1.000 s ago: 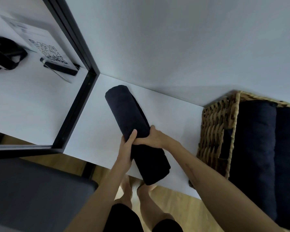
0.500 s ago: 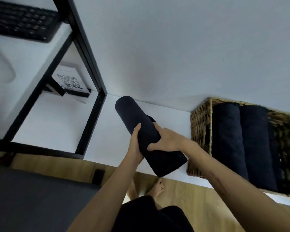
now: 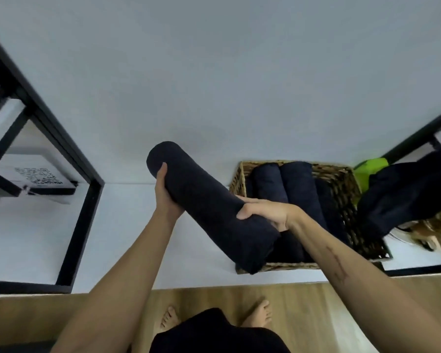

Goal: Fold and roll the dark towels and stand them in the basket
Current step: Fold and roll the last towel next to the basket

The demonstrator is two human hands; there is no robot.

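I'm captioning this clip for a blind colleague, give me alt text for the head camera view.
Both hands hold a rolled dark towel tilted over a woven wicker basket: left hand near its upper end, right hand near its lower end. Rolled dark towels already sit in the basket on a white table.

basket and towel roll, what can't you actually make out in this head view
- Basket: its near left corner and part of its inside are hidden by the towel roll and the right hand.
- Rolled towels in the basket: their near ends are covered, so the count is unsure.
- Left hand: its fingers are behind the roll.
- Paper with printed code: too blurred to read.
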